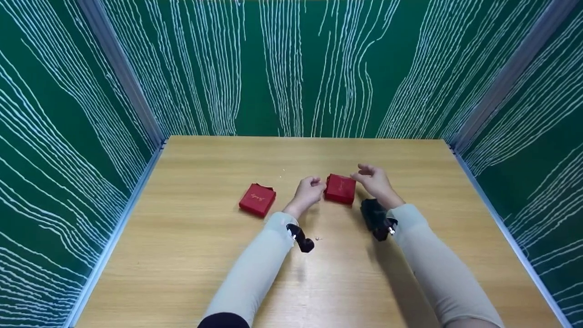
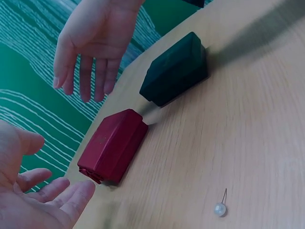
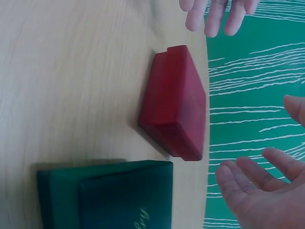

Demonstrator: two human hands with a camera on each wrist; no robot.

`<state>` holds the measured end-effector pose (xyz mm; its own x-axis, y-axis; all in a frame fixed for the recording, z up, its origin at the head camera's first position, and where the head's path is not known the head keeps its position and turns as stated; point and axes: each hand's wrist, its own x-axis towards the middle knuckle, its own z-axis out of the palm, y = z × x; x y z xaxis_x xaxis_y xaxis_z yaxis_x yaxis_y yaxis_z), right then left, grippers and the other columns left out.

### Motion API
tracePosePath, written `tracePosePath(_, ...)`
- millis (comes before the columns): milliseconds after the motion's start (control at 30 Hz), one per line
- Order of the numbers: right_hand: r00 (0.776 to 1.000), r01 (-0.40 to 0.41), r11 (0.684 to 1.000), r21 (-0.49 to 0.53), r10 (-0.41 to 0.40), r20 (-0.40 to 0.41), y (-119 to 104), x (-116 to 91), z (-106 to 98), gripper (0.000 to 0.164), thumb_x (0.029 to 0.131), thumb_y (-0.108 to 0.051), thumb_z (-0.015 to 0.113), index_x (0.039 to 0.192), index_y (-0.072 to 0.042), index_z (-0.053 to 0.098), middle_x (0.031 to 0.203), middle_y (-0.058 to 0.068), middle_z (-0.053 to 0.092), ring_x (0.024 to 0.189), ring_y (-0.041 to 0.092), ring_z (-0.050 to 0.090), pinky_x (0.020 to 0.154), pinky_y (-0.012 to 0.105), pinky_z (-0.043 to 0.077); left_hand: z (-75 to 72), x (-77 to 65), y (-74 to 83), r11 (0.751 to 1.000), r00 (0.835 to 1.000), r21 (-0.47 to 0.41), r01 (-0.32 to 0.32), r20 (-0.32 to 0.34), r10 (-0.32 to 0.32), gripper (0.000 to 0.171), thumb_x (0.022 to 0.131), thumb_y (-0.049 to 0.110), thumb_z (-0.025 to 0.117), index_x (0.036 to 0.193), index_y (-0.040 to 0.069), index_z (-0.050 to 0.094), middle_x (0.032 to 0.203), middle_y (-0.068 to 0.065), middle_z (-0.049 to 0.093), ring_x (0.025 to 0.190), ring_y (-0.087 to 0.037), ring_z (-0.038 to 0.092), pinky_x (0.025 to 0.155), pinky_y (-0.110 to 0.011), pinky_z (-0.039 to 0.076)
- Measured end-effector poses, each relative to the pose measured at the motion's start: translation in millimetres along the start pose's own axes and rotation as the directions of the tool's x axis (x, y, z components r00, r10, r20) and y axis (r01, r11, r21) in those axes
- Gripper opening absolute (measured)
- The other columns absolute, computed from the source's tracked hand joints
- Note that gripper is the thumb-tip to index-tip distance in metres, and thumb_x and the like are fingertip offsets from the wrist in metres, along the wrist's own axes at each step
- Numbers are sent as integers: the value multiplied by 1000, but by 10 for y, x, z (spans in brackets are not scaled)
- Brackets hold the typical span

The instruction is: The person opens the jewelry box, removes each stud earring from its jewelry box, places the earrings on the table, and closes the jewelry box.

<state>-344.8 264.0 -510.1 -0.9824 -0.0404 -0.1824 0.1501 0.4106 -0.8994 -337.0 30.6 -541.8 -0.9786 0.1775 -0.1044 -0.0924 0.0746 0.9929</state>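
Observation:
A small red gift box (image 1: 340, 189) sits shut on the table between the two hands. My left hand (image 1: 307, 193) is just left of it, fingers loosely bent and holding nothing; in the left wrist view a small gap shows between its fingertips and the box. On the box's other side, my right hand (image 1: 374, 182) hovers with relaxed, parted fingers, also holding nothing. Near the right wrist lies a dark green box (image 2: 176, 69) with gold lettering on its lid, seen in both wrist views. A pearl earring (image 2: 220, 209) with a thin metal post rests on the wood nearer to me.
A second red box (image 1: 258, 199) with gold script stands left of my left hand. Tiny pale specks (image 1: 282, 172), too small to identify, lie farther back on the wooden table (image 1: 205, 273). Green walls (image 1: 282, 68) with white wavy lines enclose the table's back and sides.

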Motion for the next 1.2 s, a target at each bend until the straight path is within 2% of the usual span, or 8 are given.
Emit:
tracePosePath(267, 997, -73, 995, 61, 73, 3, 137, 148, 82, 65, 112, -26, 58, 167, -2, 35, 168, 25, 41, 148, 41, 46, 127, 53, 45, 101, 29, -43, 998, 997, -7, 56, -51, -56, 50, 105, 1, 58, 152, -16, 49, 141, -31, 65, 93, -24, 69, 64, -15, 50)
tracePosePath(400, 991, -134, 987, 89, 134, -3, 192, 219, 84, 66, 111, -23, 59, 168, -2, 34, 167, 24, 42, 131, 35, 54, 107, 42, 58, 139, 29, -70, 996, 995, 41, 81, -61, -78, 52, 105, 6, 59, 153, -15, 49, 144, -28, 65, 95, -28, 71, 62, -15, 50)
tracePosePath(500, 988, -155, 985, 79, 155, -1, 221, 263, 83, 65, 111, -21, 58, 168, -2, 33, 166, 24, 42, 124, 31, 55, 94, 35, 58, 185, 43, -117, 994, 993, 48, 98, -67, -94, 53, 105, 6, 60, 153, -14, 49, 145, -28, 65, 91, -26, 70, 62, -15, 50)
tracePosePath(700, 985, -169, 985, 34, 168, 25, 254, 338, 102, 65, 111, -18, 56, 169, 0, 30, 168, 27, 40, 135, 34, 54, 109, 42, 56, 279, 55, -162, 988, 987, 25, 149, -62, -147, 53, 106, 5, 57, 155, -13, 46, 148, -28, 63, 80, -17, 61, 59, -18, 49)
tracePosePath(833, 983, -173, 985, -15, 174, 52, 266, 381, 131, 66, 112, -18, 56, 169, 2, 29, 167, 28, 42, 139, 36, 54, 116, 49, 55, 330, 66, -159, 984, 983, 45, 172, -70, -169, 38, 107, 5, 57, 140, -13, 58, 121, -17, 69, 70, -13, 58, 58, -19, 49)
tracePosePath(933, 982, -172, 983, -56, 176, 70, 267, 385, 148, 66, 111, -19, 56, 168, 2, 30, 166, 28, 43, 137, 37, 55, 113, 49, 57, 354, 71, -156, 983, 984, 65, 174, -60, -170, 23, 107, 6, 56, 121, -9, 65, 94, -6, 61, 63, -10, 52, 57, -19, 45)
tracePosePath(1067, 984, -161, 983, -91, 167, 68, 256, 371, 169, 63, 110, -14, 57, 166, 4, 35, 164, 28, 46, 131, 35, 57, 110, 47, 58, 362, 76, -174, 981, 987, 131, 144, -89, -133, 19, 106, 7, 60, 112, -6, 72, 88, -3, 63, 73, -11, 54, 67, -20, 47)
tracePosePath(1200, 983, -171, 980, -100, 176, 53, 234, 345, 188, 60, 108, -8, 58, 164, 3, 40, 163, 28, 47, 132, 34, 56, 118, 51, 53, 351, 74, -193, 972, 980, 189, 142, -164, -111, 20, 103, 9, 67, 115, -4, 77, 108, -9, 77, 98, -17, 65, 94, -27, 56)
